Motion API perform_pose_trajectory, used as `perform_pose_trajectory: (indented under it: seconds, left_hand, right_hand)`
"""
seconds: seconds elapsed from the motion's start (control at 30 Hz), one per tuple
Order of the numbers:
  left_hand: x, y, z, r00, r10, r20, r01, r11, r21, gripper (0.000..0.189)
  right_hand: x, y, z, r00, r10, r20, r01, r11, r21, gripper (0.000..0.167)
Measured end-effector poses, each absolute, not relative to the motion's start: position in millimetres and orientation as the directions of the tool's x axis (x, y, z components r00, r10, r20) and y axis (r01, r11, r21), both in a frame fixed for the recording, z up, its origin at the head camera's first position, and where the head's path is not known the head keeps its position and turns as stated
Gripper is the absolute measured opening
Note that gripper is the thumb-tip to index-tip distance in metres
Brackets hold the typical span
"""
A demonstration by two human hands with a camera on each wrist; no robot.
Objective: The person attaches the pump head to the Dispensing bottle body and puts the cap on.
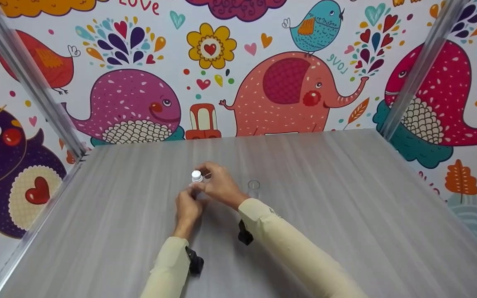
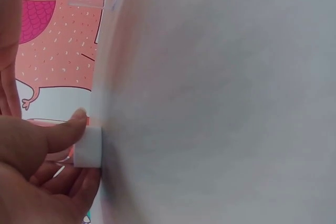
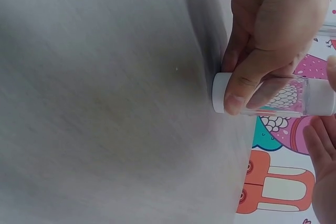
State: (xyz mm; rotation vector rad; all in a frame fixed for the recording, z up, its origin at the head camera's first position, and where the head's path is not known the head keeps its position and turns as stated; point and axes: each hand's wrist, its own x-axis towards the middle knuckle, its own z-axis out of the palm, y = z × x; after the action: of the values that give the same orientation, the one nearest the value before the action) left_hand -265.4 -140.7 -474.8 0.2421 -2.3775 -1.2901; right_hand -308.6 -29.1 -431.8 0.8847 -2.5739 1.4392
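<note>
A small clear bottle [image 3: 283,97] with a white base and a white top [image 1: 196,175] stands upright on the table. My left hand [image 1: 188,207] grips it low, with thumb and fingers round the white base [image 2: 88,147]. Around the white top, my right hand [image 1: 222,185] has its thumb on the near side and index finger on the far side. In the right wrist view, the right fingers [image 3: 319,145] are at the frame's edge beside the white top; whether they press on it cannot be told.
A small clear cylinder [image 1: 254,184] stands on the grey table [image 1: 325,198] to the right of the bottle, beyond my right wrist. Metal posts [image 1: 422,70] and a patterned wall [image 1: 139,99] bound the table's back. Each sleeve carries a black wrist camera [image 1: 245,234].
</note>
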Motion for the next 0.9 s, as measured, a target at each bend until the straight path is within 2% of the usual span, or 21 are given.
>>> perform_pose_trajectory:
  seconds: [0.13, 0.5, 0.9]
  left_hand:
    - [-265.5, -141.2, -475.2, -0.896, -0.334, 0.292, 0.060, 0.560, 0.826, 0.019]
    - [-268.9, -144.6, -476.7, -0.915, -0.326, 0.238, 0.013, 0.565, 0.825, 0.006]
    - [-269.4, -143.3, -477.0, -0.910, -0.343, 0.235, 0.006, 0.556, 0.831, 0.011]
  right_hand:
    - [-306.9, -29.5, -430.1, -0.833, -0.451, 0.320, -0.514, 0.416, -0.751, 0.038]
    - [-306.6, -31.0, -431.7, -0.781, -0.511, 0.360, -0.578, 0.373, -0.726, 0.044]
    - [-307.2, -29.5, -428.1, -0.783, -0.517, 0.346, -0.575, 0.388, -0.721, 0.038]
